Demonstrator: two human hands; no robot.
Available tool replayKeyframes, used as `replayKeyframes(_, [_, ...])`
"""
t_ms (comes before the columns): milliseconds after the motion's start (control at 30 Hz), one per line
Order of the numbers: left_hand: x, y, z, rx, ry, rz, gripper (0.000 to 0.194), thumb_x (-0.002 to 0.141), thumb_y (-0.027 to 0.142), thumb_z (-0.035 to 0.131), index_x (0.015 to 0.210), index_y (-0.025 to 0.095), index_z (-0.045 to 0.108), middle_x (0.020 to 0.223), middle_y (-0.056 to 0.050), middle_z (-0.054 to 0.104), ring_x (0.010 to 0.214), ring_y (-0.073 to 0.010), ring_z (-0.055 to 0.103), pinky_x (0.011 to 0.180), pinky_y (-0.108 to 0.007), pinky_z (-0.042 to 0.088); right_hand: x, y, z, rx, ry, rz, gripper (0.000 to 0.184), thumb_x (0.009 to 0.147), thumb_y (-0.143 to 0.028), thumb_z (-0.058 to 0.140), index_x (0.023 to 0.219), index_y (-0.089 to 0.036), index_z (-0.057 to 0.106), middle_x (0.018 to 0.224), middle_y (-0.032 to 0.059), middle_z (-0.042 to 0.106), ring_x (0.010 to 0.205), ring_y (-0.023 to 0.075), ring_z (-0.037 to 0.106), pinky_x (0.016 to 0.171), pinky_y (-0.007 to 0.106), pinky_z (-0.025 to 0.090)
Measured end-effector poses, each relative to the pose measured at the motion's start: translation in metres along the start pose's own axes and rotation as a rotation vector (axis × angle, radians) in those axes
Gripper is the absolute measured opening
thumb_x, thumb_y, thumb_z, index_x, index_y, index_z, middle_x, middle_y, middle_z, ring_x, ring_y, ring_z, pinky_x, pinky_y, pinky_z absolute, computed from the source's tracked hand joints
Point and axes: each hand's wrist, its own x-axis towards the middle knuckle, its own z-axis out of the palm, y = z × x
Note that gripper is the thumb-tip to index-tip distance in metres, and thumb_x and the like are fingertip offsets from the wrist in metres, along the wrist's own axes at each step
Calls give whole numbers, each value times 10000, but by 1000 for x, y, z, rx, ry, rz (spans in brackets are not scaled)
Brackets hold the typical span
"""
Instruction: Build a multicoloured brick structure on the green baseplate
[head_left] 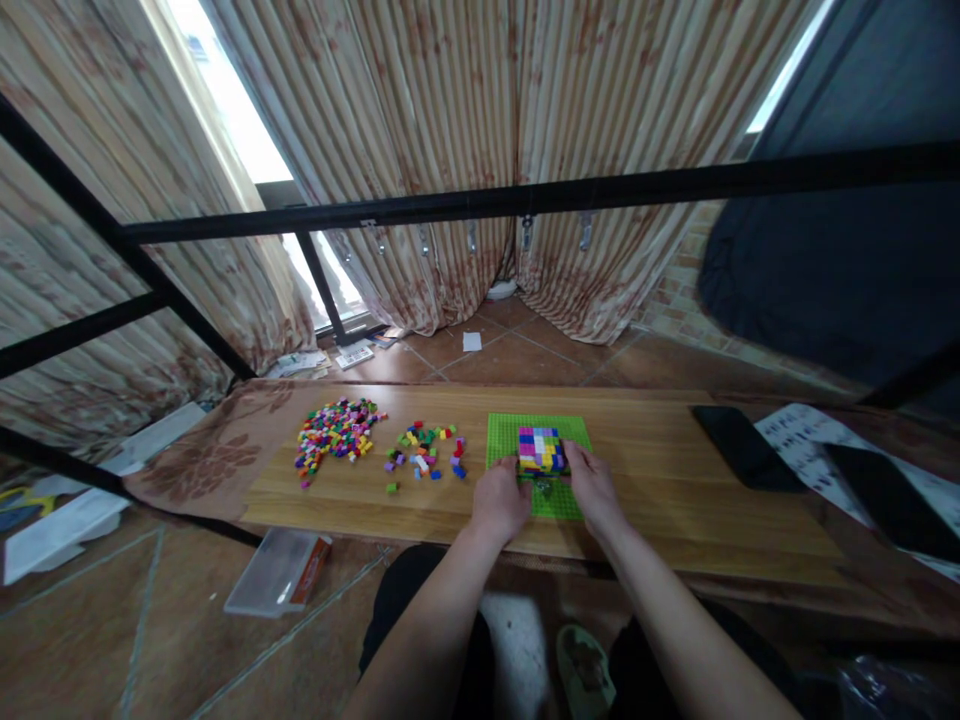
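A block of many-coloured toy bricks [541, 448] stands on a green studded baseplate [501, 428]. My left hand [502, 500] presses against its left side, and my right hand [592, 480] grips it from the right, so the block sits between both hands. Its top shows purple, white, yellow and blue bricks. Just in front of the block, a small greyish thing [544, 487] lies on the baseplate; its kind is too small to make out. The undersides of my fingers are partly hidden.
A heap of loose bricks [341, 430] lies at the left of the wooden board [645, 500], with a smaller scatter [424, 447] nearer the baseplate. Two dark flat devices, one a black slab [746, 447], rest at right. A black metal rail [450, 207] crosses beyond.
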Motion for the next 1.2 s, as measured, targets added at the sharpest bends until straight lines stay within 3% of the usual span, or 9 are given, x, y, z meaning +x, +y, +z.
replayKeyframes(200, [3,-2,-3,-6,-11,-15,364,807,211,538,1164,165,594,1092,-119,682,983,-249,651,862,-342,491,0,-6,-1,58,124,57,516,749,-599,519,937,-153,699,926,101,726,790,213,648,571,266,456])
replayKeyframes(367, [8,-6,-1,-84,52,-11,453,788,208,568,1236,142,550,1157,-144,653,1036,-263,634,906,-375,482,4,-7,-7,109,185,68,533,745,-600,519,954,-140,687,980,131,718,830,224,658,576,271,458])
replayKeyframes(633, [24,-8,4,-356,132,161,825,607,104,714,1371,90,404,1356,-195,515,1276,-301,465,1103,-441,336,3,-8,-3,198,105,73,489,702,-560,582,964,-161,691,1084,122,699,892,222,655,681,303,497])
replayKeyframes(833, [38,-21,10,-485,12,229,721,657,35,641,1337,143,426,1234,-124,621,1105,-219,607,997,-379,456,1,-11,-2,229,23,90,438,688,-527,605,926,-172,701,957,92,733,841,215,671,679,306,500])
replayKeyframes(1000, [39,-27,13,-418,48,258,619,703,109,662,1291,145,470,1220,-126,626,1090,-221,610,981,-385,463,-2,-13,-4,235,-31,77,417,698,-543,610,882,-181,707,906,78,740,829,219,679,688,316,506])
replayKeyframes(1200, [30,-19,22,-163,194,237,655,746,282,682,1331,138,425,1229,-155,587,1163,-266,552,998,-409,434,0,-7,-5,215,-50,48,433,699,-550,627,913,-184,715,956,75,733,867,223,671,730,337,518])
